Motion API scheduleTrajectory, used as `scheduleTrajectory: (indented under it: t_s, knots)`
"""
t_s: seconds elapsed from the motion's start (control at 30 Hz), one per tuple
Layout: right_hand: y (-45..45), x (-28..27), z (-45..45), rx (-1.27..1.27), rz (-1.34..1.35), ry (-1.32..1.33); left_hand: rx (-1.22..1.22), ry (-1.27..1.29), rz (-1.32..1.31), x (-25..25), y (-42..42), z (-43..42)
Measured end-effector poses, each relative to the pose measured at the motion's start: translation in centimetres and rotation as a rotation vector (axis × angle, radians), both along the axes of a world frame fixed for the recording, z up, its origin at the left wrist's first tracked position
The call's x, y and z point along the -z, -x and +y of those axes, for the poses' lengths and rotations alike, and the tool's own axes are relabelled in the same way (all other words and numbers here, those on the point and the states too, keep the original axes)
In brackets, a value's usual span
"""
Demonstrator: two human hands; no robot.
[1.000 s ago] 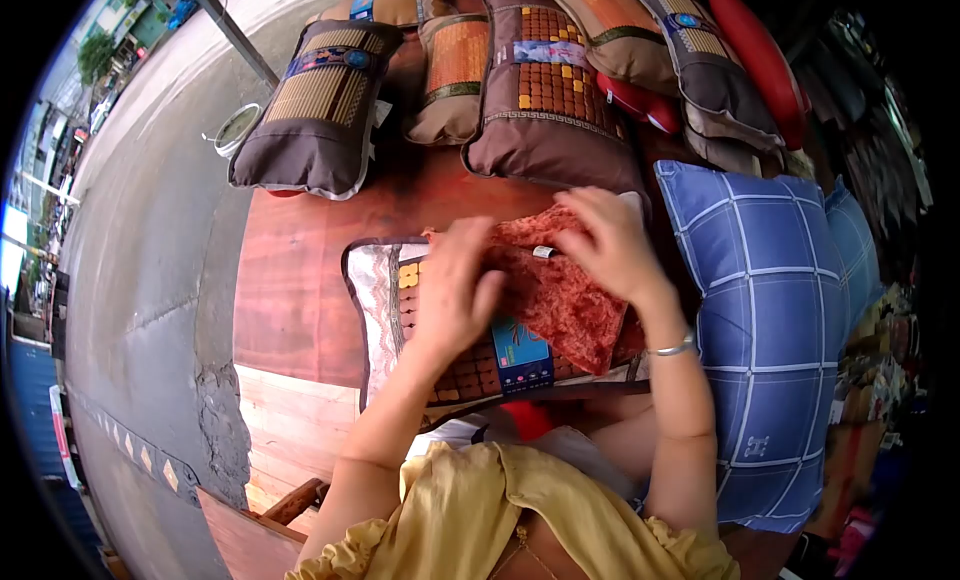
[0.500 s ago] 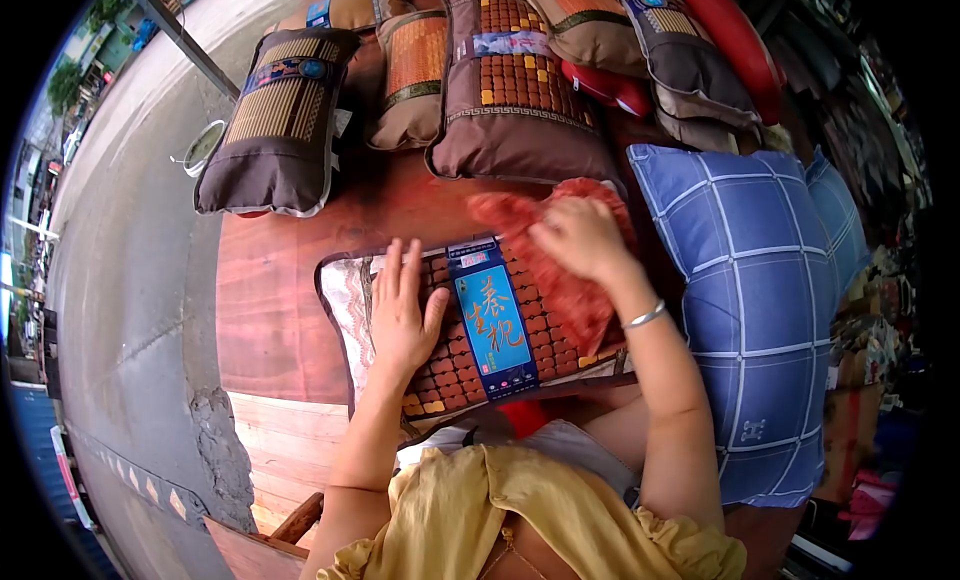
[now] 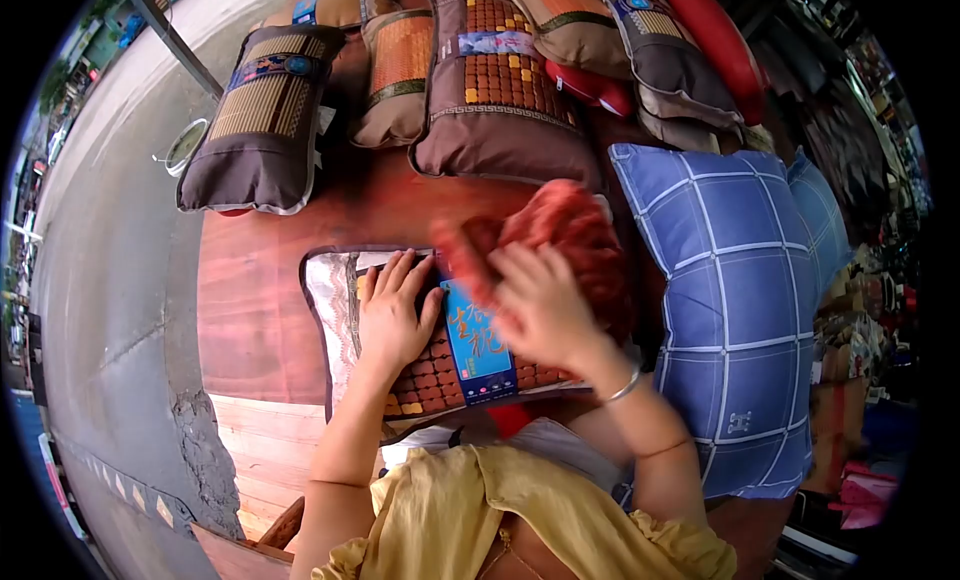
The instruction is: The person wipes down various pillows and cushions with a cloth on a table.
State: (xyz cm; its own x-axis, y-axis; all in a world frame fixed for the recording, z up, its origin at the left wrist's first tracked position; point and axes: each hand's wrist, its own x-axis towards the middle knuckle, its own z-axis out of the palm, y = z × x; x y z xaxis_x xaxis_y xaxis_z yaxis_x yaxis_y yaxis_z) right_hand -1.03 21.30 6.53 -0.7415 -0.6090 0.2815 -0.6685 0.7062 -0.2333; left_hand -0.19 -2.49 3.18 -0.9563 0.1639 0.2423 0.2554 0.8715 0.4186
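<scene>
A pillow (image 3: pixel 430 375) faced with small brown tiles lies across the wooden table in front of me. Around its middle runs a blue paper band (image 3: pixel 482 352) with orange characters, partly covered by my right arm's side. My left hand (image 3: pixel 393 305) rests flat on the pillow's left part, fingers a little spread. In my right hand (image 3: pixel 545 305), which wears a silver bracelet, is a fuzzy red cloth (image 3: pixel 580 230). The cloth lies over the pillow's right part, hiding it. Motion blurs the right fingers and the cloth's left end.
Several pillows stand along the table's (image 3: pixel 260 310) far side, among them a dark one with a striped panel (image 3: pixel 265 100) and a large tiled one (image 3: pixel 505 145). Blue checked cushions (image 3: pixel 735 280) stand at the right. A bucket (image 3: pixel 187 145) is on the pavement at the left.
My right hand has swept left and toward me with the red cloth, over the paper band. My left hand stays on the pillow. The whole view has shifted slightly.
</scene>
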Motion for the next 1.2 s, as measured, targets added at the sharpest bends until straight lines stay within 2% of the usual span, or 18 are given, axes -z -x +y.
scheduleTrajectory:
  t_s: [0.1,0.13,0.17,0.23,0.3,0.33,0.37,0.43,0.5,0.57,0.63,0.7,0.73,0.83,0.9,1.03,1.17,1.2]
  knots:
    - [-1.6,-0.1,-2.2,-0.045,-0.042,0.155,0.054,0.001,-0.07,0.0,-0.2,-0.8]
    - [-0.8,0.4,-1.5,0.029,-0.042,0.091,0.047,0.046,-0.039,0.5,-0.2,-1.0]
    - [1.8,0.6,1.1,0.231,-0.103,0.007,0.052,0.052,-0.039,0.7,-0.3,-1.0]
    - [5.5,3.0,5.8,0.417,-0.271,0.065,-0.004,-0.026,-0.001,-0.2,-0.3,-0.3]
    - [9.1,7.0,10.5,0.464,-0.327,0.219,-0.008,-0.03,0.003,-0.2,-0.2,-0.2]
    - [10.0,5.4,11.3,0.404,-0.502,0.343,-0.008,-0.027,0.002,-0.2,-0.1,-0.1]
    - [10.9,8.5,12.8,0.429,-0.532,0.543,-0.008,-0.022,0.001,-0.3,-0.1,-0.1]
    - [11.3,9.7,13.5,0.332,-0.575,0.711,-0.006,-0.02,0.015,-0.1,0.0,-0.1]
    - [9.6,9.9,13.1,0.427,-0.507,0.718,-0.006,-0.017,0.024,0.0,-0.1,-0.2]
    - [5.7,6.8,10.6,0.547,-0.43,0.716,0.01,-0.027,0.008,-0.2,-0.1,-0.1]
    - [2.7,3.1,9.1,0.313,-0.384,0.598,0.022,-0.012,-0.001,-0.4,-0.1,0.0]
    - [-1.4,2.2,6.1,0.36,-0.161,0.305,0.024,0.0,-0.002,-0.4,0.0,0.0]
    - [-3.1,1.2,4.4,0.253,-0.099,0.143,0.027,0.002,-0.013,-0.4,0.0,0.0]
    - [-7.2,0.5,-1.6,0.029,-0.111,0.16,0.053,0.033,-0.024,-0.1,0.2,-0.5]
    - [-8.2,0.6,-3.4,0.013,-0.136,0.172,0.068,0.058,-0.025,0.1,0.1,-0.9]
    - [-2.9,0.9,1.7,0.325,-0.092,0.015,0.06,-0.046,-0.013,-0.1,-0.8,-1.0]
    - [3.6,6.7,10.2,0.61,-0.321,0.321,0.36,0.121,-0.011,-1.9,-4.3,0.1]
    - [5.0,7.8,12.2,0.543,-0.386,0.489,0.413,0.165,-0.025,-2.3,-5.2,0.6]
